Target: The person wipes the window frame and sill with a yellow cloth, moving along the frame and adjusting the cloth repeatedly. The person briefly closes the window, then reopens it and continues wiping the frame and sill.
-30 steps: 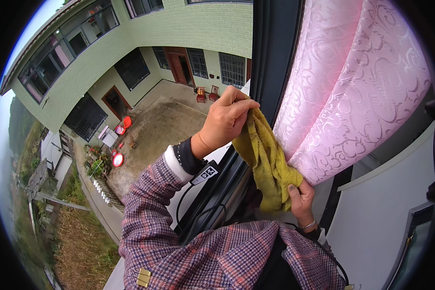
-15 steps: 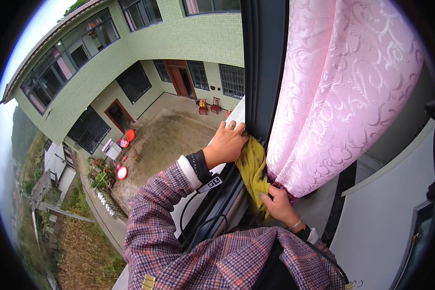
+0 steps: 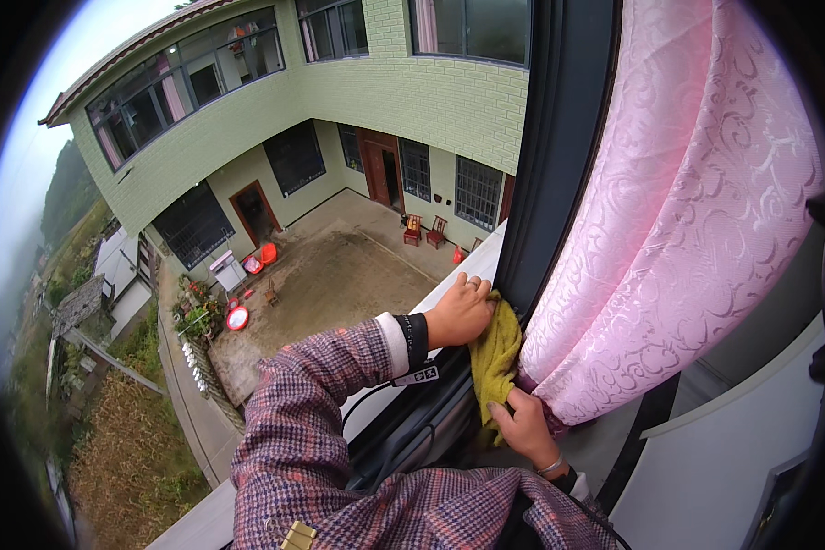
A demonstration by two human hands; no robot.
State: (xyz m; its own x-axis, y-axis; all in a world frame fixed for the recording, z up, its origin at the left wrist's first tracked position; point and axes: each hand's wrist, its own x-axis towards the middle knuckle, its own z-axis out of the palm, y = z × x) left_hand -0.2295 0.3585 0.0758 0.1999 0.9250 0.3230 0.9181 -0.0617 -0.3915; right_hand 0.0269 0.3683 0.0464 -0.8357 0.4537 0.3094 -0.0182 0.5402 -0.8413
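A yellow-green cloth (image 3: 496,359) hangs bunched over the dark window frame's lower track (image 3: 449,390). My left hand (image 3: 460,310) is closed on the cloth's upper end, pressing it into the corner by the upright dark frame (image 3: 562,156); its fingertips are partly hidden. Lower down, my right hand (image 3: 526,427) pinches the cloth's near edge between thumb and fingers. Just right of the cloth, a pink patterned curtain (image 3: 678,229) is gathered, its darker bottom close behind my right hand.
Beyond the pale outer sill (image 3: 488,257) lies a drop to a concrete courtyard (image 3: 339,266), with red chairs (image 3: 413,230) and basins (image 3: 237,318). A black cable (image 3: 368,396) runs from my left cuff near the track. A white curved panel (image 3: 724,440) stands at right.
The view has shifted, so the courtyard and frame sit further right and lower. Both hands keep their hold on the cloth, with little change in their places against the frame.
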